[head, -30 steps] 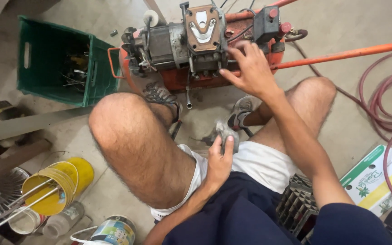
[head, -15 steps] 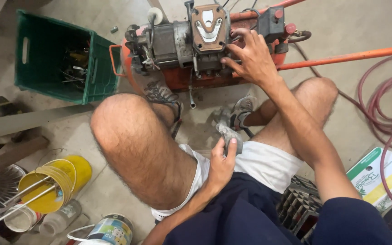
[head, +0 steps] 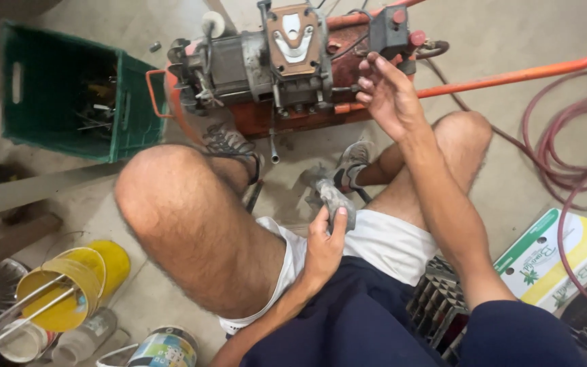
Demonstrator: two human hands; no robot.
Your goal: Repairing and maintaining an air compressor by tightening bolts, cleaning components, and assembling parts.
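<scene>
I sit over an orange air compressor (head: 287, 115) whose grey motor and pump head (head: 293, 41) lie in front of my knees. My right hand (head: 385, 95) is raised just off the pump's right side, fingers loosely spread, nothing in it. My left hand (head: 324, 241) rests on my lap between my thighs and grips a small grey rag (head: 334, 197). A wrench (head: 274, 146) lies on the floor under the pump.
A green plastic crate (head: 69, 95) with tools stands at the left. An orange handle bar (head: 531, 68) and a coiled red hose (head: 579, 143) lie at the right. Yellow bucket (head: 69, 285), cans and a cardboard box (head: 558, 258) sit nearby.
My right hand has lifted off the pump head and drawn back a little with fingers apart. My left hand has stayed on my lap with the rag.
</scene>
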